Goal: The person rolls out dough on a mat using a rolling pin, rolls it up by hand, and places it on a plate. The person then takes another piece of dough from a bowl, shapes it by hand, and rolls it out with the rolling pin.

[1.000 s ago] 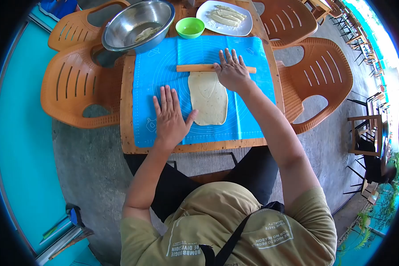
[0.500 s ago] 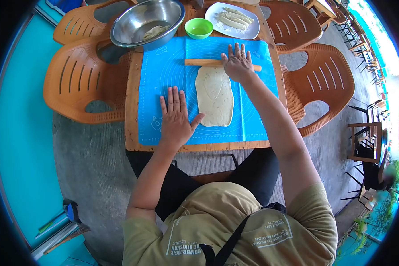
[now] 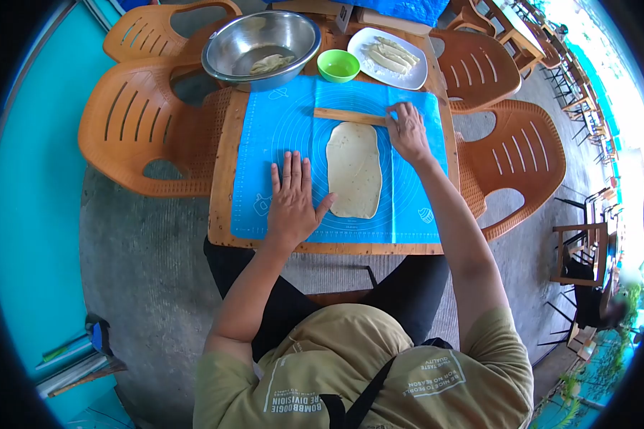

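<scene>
- The right hand (image 3: 408, 134) has gone from lying flat over the light-brown, rod-shaped wooden rolling pin (image 3: 348, 116) to bending its fingers in around the pin's right end, seemingly pinching it.
- The pin now slants slightly, at twelve o'clock of the pale, flat, oblong dough sheet (image 3: 354, 171), along its far edge; whether they touch I cannot tell.
- I judge this a regrip between rolling strokes, with the dough already well flattened.
- The left hand (image 3: 294, 204) stays palm down, fingers spread, at eight o'clock on the bright-blue printed mat (image 3: 265, 146), its thumb close to the dough's edge.
- The dough lies lengthwise near the mat's middle: smooth, faintly specked, rounded at the ends, slightly wavy along the sides.
- Beyond it, at eleven o'clock, sits a wide silver metal bowl (image 3: 225, 61).
</scene>
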Demonstrator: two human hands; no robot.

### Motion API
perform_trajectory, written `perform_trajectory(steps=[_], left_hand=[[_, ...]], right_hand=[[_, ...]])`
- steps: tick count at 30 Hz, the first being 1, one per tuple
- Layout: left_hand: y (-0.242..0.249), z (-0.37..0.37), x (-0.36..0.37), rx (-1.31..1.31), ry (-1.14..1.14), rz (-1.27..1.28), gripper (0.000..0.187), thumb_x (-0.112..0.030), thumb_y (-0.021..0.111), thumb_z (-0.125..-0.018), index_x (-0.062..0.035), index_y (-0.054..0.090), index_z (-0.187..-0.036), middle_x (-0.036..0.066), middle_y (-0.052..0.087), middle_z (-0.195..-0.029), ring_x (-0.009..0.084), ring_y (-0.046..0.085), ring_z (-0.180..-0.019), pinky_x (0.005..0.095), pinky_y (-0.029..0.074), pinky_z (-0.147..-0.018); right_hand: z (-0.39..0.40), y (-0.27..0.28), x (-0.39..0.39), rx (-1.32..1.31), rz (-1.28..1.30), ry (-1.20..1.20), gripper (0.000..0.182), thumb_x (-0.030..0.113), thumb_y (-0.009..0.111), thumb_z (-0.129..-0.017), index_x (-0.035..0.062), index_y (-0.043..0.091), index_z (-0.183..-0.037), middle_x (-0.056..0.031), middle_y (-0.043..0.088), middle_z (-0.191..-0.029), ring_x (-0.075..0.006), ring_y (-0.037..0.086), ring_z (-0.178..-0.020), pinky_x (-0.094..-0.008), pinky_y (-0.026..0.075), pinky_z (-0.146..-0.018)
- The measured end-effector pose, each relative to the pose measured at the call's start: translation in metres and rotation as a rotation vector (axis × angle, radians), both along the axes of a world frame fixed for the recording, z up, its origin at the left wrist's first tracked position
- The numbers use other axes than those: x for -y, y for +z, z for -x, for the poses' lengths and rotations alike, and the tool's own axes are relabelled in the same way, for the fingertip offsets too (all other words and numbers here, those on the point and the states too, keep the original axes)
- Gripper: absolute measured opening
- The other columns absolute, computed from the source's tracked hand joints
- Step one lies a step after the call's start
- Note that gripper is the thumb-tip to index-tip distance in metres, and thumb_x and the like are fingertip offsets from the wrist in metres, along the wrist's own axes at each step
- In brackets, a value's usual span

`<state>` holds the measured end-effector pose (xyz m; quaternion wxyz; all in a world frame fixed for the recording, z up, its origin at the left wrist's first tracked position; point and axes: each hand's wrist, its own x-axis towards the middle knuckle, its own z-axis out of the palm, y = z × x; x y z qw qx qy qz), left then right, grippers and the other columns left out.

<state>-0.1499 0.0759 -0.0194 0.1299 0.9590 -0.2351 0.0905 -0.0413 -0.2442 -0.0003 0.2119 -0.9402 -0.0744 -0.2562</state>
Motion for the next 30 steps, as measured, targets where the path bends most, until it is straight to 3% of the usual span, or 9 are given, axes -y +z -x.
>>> perform_trajectory(steps=[2, 9, 11, 15, 17, 21, 26, 28, 30], left_hand=[[0.001, 0.001, 0.0, 0.013, -0.003, 0.006, 0.097, -0.068, 0.032, -0.109, 0.0141, 0.034, -0.16, 0.033, 0.028, -0.17, 0.0421, 0.016, -0.164, 0.0605, 0.006, -0.133], [-0.003, 0.002, -0.001, 0.036, 0.006, 0.017, 0.098, -0.068, 0.035, -0.108, 0.0137, 0.031, -0.161, 0.033, 0.026, -0.171, 0.0418, 0.014, -0.164, 0.0599, 0.005, -0.133], [-0.005, 0.001, 0.0, 0.017, 0.007, -0.013, 0.102, -0.074, 0.026, -0.107, 0.0116, 0.031, -0.162, 0.03, 0.023, -0.173, 0.0397, 0.009, -0.166, 0.0587, 0.001, -0.134], [-0.006, 0.0, 0.0, 0.013, 0.007, -0.026, 0.103, -0.074, 0.026, -0.107, 0.0114, 0.026, -0.164, 0.031, 0.02, -0.174, 0.0394, 0.006, -0.166, 0.0581, -0.002, -0.133], [-0.006, 0.0, 0.0, -0.013, 0.009, 0.038, 0.101, -0.068, 0.039, -0.107, 0.0141, 0.022, -0.163, 0.032, 0.017, -0.174, 0.0424, 0.011, -0.165, 0.0593, 0.003, -0.133], [0.005, -0.008, 0.002, -0.079, 0.049, 0.049, 0.099, -0.066, 0.04, -0.108, 0.0136, 0.02, -0.164, 0.033, 0.019, -0.173, 0.0434, 0.012, -0.164, 0.06, 0.006, -0.133], [0.036, -0.041, 0.017, 0.033, -0.096, 0.162, 0.08, -0.052, 0.036, -0.114, 0.0079, 0.025, -0.165, 0.028, 0.024, -0.174, 0.0391, 0.02, -0.164, 0.0539, 0.013, -0.134], [0.031, -0.062, 0.02, -0.039, -0.08, 0.119, 0.076, -0.05, 0.035, -0.115, 0.0064, 0.028, -0.165, 0.025, 0.026, -0.174, 0.0366, 0.021, -0.163, 0.0521, 0.014, -0.134], [0.023, -0.073, 0.025, -0.119, -0.076, 0.075, 0.072, -0.047, 0.034, -0.115, 0.0049, 0.031, -0.165, 0.023, 0.029, -0.174, 0.0341, 0.023, -0.163, 0.0502, 0.015, -0.134]], right_hand=[[0.009, 0.002, 0.008, -0.055, 0.091, 0.143, 0.021, 0.021, 0.067, -0.102, 0.0108, 0.072, -0.12, -0.0101, 0.065, -0.117, -0.0331, 0.061, -0.114, -0.0473, 0.045, -0.102], [-0.006, -0.013, 0.019, -0.049, 0.111, 0.126, 0.032, 0.022, 0.07, -0.101, 0.0139, 0.072, -0.132, -0.0105, 0.066, -0.117, -0.0335, 0.061, -0.114, -0.0488, 0.046, -0.102], [-0.006, -0.009, 0.02, -0.005, 0.092, 0.093, 0.03, 0.02, 0.07, -0.1, 0.0135, 0.072, -0.129, -0.0112, 0.066, -0.115, -0.0342, 0.062, -0.112, -0.0493, 0.047, -0.098], [0.022, 0.013, 0.006, 0.043, 0.153, 0.118, 0.029, 0.019, 0.071, -0.1, 0.0124, 0.072, -0.128, -0.0116, 0.065, -0.113, -0.0343, 0.062, -0.109, -0.049, 0.048, -0.094], [0.042, 0.018, -0.006, 0.031, 0.116, 0.171, 0.028, 0.018, 0.071, -0.099, 0.0114, 0.071, -0.127, -0.0113, 0.064, -0.11, -0.0335, 0.061, -0.106, -0.0486, 0.048, -0.092], [0.066, 0.015, -0.018, 0.008, 0.142, 0.183, 0.028, 0.016, 0.07, -0.099, 0.0103, 0.07, -0.126, -0.0118, 0.063, -0.11, -0.0343, 0.061, -0.105, -0.0488, 0.048, -0.095], [0.067, -0.006, -0.019, -0.136, 0.116, 0.085, 0.039, 0.019, 0.064, -0.103, 0.0106, 0.066, -0.141, -0.0164, 0.065, -0.132, -0.0386, 0.058, -0.129, -0.0528, 0.043, -0.112], [0.062, -0.015, -0.02, -0.125, 0.223, 0.019, 0.048, 0.028, 0.055, -0.111, 0.012, 0.055, -0.155, -0.0175, 0.053, -0.158, -0.0413, 0.043, -0.151, -0.0559, 0.03, -0.126], [0.061, -0.016, -0.022, -0.18, 0.203, 0.011, 0.051, 0.031, 0.05, -0.112, 0.0117, 0.049, -0.159, -0.0179, 0.048, -0.163, -0.0419, 0.035, -0.156, -0.0568, 0.023, -0.129]])
